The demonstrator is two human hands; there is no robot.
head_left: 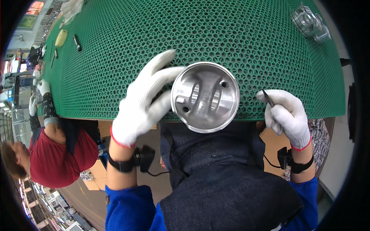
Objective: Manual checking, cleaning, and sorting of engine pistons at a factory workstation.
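A shiny metal piston [205,106], its hollow inner side facing me, is raised over the front edge of the green mat. My left hand [144,96], in a white knitted glove, pinches its left rim between thumb and fingers, with the index finger raised apart. To the right of the piston, my gloved right hand [285,111] is closed on a thin dark pointed tool [267,97]. The tool's tip points up and away from the piston; its exact kind is hidden by the fingers.
Green honeycomb matting [239,30] covers the table. More metal pistons [310,24] stand at the far right. At the far left lie a black pen-like tool [78,42], a yellow object [61,38] and a clear plastic bag [71,10]. A co-worker in red [63,154] works at the left.
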